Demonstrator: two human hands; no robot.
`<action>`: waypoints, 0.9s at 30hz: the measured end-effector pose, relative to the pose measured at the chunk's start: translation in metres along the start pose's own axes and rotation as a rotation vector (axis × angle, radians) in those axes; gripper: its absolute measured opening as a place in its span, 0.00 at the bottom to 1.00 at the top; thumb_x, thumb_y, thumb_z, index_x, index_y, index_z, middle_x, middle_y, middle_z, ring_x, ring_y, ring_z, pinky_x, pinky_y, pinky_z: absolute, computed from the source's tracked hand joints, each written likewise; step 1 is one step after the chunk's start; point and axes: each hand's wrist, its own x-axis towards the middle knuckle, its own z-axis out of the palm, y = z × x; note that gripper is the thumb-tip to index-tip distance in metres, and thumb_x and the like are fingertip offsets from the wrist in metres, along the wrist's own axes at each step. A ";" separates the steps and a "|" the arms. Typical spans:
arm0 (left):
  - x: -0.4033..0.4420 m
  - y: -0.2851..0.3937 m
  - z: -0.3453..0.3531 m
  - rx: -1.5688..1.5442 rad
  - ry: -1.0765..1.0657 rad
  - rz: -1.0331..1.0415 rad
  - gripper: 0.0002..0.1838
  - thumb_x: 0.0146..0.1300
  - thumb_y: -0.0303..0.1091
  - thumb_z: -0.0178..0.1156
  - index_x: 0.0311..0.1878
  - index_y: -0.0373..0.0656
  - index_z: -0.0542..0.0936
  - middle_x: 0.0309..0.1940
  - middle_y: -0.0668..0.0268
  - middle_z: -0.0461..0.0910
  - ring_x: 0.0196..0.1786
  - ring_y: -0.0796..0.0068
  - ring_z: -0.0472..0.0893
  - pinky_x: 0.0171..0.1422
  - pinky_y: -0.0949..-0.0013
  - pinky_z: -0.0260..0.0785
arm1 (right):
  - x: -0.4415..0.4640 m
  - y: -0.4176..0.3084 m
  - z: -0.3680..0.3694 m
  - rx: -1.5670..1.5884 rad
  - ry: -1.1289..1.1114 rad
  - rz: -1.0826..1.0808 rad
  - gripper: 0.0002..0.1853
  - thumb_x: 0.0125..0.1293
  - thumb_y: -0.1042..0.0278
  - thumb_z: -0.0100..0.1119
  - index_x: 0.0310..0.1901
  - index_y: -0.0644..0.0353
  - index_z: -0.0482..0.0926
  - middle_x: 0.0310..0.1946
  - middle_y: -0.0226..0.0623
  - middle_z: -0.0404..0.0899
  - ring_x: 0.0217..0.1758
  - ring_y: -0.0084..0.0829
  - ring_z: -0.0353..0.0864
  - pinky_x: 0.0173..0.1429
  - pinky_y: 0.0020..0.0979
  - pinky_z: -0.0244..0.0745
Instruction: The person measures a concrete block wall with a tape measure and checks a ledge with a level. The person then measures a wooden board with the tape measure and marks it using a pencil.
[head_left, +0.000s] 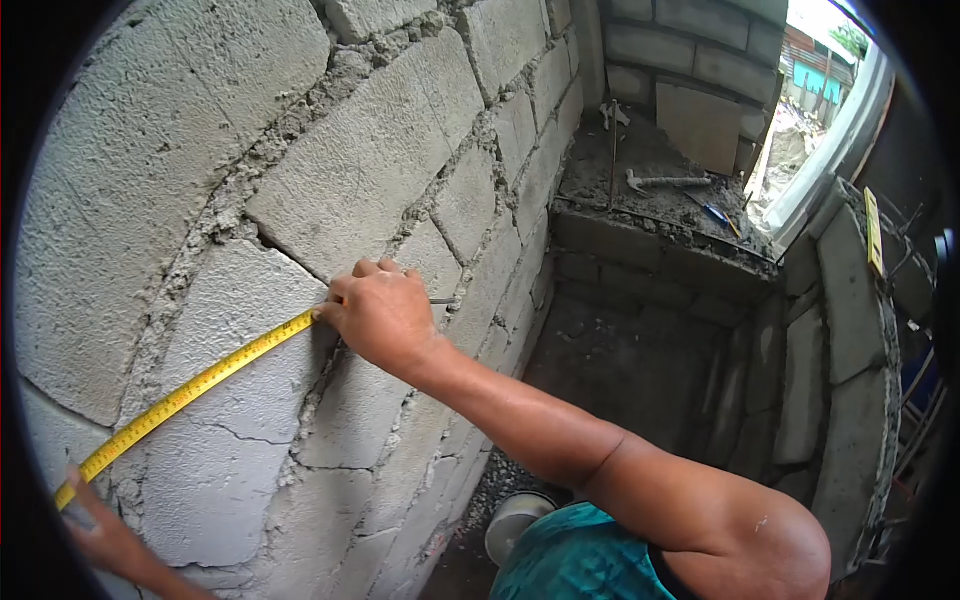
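A yellow tape measure (200, 384) runs in a slight curve across the grey block wall (350, 150). At its upper end my right hand (385, 315) is closed against the wall, the thumb on the tape. A thin dark rod (442, 301) juts out beside that hand; whether it is held or stuck in the wall I cannot tell. My left hand (100, 525) grips the lower part of the tape at the far left, partly cut off by the dark lens edge. The tape's case is not visible.
On a mortar-strewn ledge lie a hammer (668, 182), a blue-handled tool (718, 215) and a board (697, 130). A yellow level (873, 232) rests on the right-hand block wall (850, 300). A pale bucket (517, 522) stands below, near gravel.
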 end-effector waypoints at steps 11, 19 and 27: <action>-0.085 0.193 -0.005 -0.015 -0.095 -0.228 0.67 0.49 0.68 0.73 0.80 0.34 0.49 0.78 0.31 0.39 0.81 0.31 0.39 0.79 0.32 0.37 | 0.004 0.004 -0.002 0.062 -0.049 0.036 0.15 0.65 0.49 0.64 0.42 0.50 0.87 0.42 0.38 0.83 0.54 0.43 0.80 0.57 0.49 0.73; -0.107 0.274 -0.020 -0.224 -0.301 -0.327 0.69 0.51 0.60 0.75 0.81 0.35 0.41 0.79 0.31 0.32 0.81 0.30 0.33 0.79 0.29 0.29 | 0.004 0.004 0.002 0.026 -0.004 0.021 0.16 0.64 0.47 0.65 0.41 0.49 0.88 0.42 0.37 0.84 0.51 0.42 0.83 0.53 0.43 0.78; -0.112 0.312 0.001 -0.134 -0.255 -0.352 0.82 0.39 0.77 0.71 0.80 0.32 0.33 0.79 0.33 0.30 0.80 0.25 0.30 0.76 0.24 0.34 | 0.006 0.007 0.000 0.030 -0.024 -0.014 0.16 0.64 0.48 0.63 0.40 0.51 0.88 0.44 0.40 0.84 0.54 0.45 0.81 0.55 0.50 0.75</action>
